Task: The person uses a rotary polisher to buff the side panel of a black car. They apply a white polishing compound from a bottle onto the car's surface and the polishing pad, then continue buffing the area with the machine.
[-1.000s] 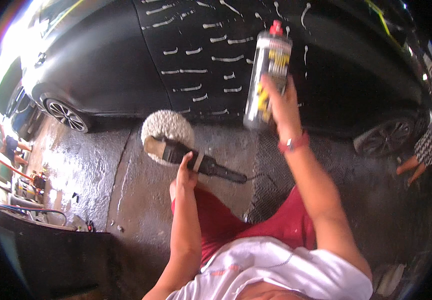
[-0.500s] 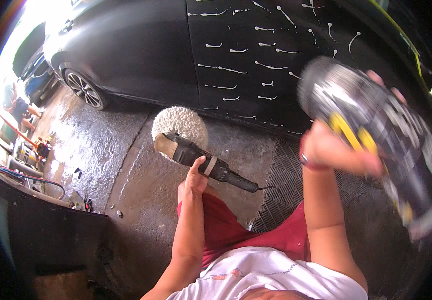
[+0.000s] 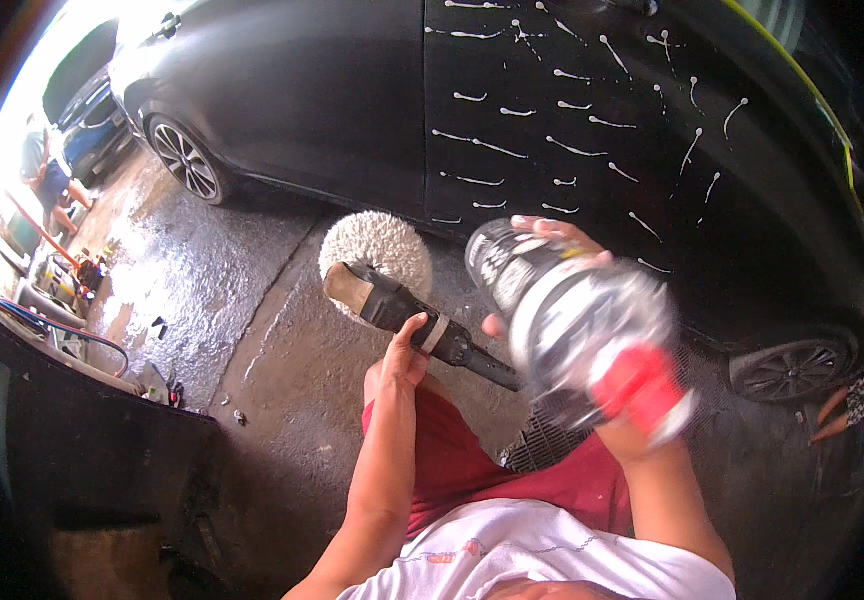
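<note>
In my left hand (image 3: pixel 405 350) is a black electric polisher (image 3: pixel 402 305), gripped around its body in front of my knee. Its round, fluffy white wool pad (image 3: pixel 384 245) faces away toward the car. My right hand (image 3: pixel 560 230) is wrapped around a dark bottle (image 3: pixel 587 315) with a red and white cap end, blurred by motion; the palm is hidden behind it. The bottle is tilted in the air, with its cap end toward my right forearm. Beyond it, the black car door (image 3: pixel 512 110) carries many short white streaks and dots of a creamy liquid.
Wheels of the car show at the left (image 3: pixel 184 160) and right (image 3: pixel 790 370). A ribbed black mat (image 3: pixel 542 445) lies on the wet floor (image 3: pixel 202 260). Far left are another person (image 3: pixel 50 180) and hoses (image 3: pixel 82 335). A dark panel (image 3: pixel 82 430) stands lower left.
My right hand has swung the bottle left, turning it so the red cap end now shows. The view has shifted slightly, bringing the right wheel into sight. My left hand still holds the polisher.
</note>
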`<state>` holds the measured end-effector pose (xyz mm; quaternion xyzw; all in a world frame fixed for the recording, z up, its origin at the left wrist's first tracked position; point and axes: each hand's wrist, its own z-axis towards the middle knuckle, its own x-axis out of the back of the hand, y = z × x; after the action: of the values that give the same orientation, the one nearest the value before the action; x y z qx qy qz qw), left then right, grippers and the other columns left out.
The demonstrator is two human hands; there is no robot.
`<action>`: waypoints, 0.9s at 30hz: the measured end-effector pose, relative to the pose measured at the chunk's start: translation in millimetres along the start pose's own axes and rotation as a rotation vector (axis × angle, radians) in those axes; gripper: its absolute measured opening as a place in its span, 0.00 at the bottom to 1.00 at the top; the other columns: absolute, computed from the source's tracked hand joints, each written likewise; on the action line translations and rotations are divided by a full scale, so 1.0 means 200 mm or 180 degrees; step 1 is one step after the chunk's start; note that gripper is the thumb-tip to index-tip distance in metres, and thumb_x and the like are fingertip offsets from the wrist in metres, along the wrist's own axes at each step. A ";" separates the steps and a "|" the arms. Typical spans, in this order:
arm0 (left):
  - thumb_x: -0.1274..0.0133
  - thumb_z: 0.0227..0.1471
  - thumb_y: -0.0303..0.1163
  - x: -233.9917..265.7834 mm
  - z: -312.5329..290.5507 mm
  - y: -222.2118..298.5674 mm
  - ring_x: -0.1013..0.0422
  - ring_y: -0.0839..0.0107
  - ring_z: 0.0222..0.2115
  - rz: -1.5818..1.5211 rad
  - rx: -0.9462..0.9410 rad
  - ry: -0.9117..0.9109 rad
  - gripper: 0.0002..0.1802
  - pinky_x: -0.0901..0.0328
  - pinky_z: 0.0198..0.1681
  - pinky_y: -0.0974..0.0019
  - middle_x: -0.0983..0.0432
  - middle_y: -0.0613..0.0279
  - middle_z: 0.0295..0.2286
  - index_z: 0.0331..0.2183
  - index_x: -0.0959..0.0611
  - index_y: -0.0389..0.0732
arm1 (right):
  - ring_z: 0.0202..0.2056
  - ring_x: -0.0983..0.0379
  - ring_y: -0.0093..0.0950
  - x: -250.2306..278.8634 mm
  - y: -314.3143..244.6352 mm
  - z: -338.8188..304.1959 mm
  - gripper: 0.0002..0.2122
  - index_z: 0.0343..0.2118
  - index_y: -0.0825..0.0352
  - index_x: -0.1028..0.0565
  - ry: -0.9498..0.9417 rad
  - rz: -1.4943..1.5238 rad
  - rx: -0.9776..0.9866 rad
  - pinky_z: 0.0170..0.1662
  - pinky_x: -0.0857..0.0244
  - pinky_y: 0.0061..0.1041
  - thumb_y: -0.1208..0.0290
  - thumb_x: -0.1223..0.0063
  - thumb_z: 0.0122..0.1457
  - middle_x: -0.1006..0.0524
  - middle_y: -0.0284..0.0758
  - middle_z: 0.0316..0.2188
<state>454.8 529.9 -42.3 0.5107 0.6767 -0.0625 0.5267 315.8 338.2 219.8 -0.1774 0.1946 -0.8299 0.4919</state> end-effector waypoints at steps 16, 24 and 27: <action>0.29 0.54 0.37 -0.16 -0.10 -0.04 0.21 0.60 0.47 -0.0091 -0.0302 0.0014 0.24 0.29 0.58 0.53 0.16 0.61 0.45 0.51 0.16 0.41 | 0.47 0.22 0.36 -0.28 -0.17 0.04 0.26 0.62 0.52 0.26 -0.2339 -0.1920 0.2428 0.46 0.24 0.36 0.54 0.36 0.61 0.24 0.36 0.51; 0.29 0.53 0.38 -0.17 -0.07 -0.06 0.21 0.59 0.48 0.0077 -0.0261 -0.0310 0.24 0.29 0.59 0.53 0.15 0.61 0.45 0.49 0.16 0.41 | 0.39 0.15 0.42 -0.01 0.06 0.66 0.36 0.63 0.66 0.31 -0.0314 -0.3465 -0.0111 0.41 0.21 0.40 0.52 0.30 0.56 0.17 0.41 0.45; 0.30 0.55 0.38 -0.05 0.02 -0.01 0.20 0.58 0.47 0.0089 -0.0319 -0.0531 0.23 0.29 0.59 0.52 0.15 0.60 0.45 0.50 0.16 0.40 | 0.41 0.15 0.50 0.09 0.05 0.74 0.39 0.61 0.73 0.33 0.0231 -0.2817 -0.0497 0.45 0.20 0.41 0.51 0.26 0.55 0.17 0.53 0.44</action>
<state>454.7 520.1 -37.0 0.4861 0.6256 -0.0636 0.6069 387.0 296.0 343.6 -0.2510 0.1792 -0.9489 0.0676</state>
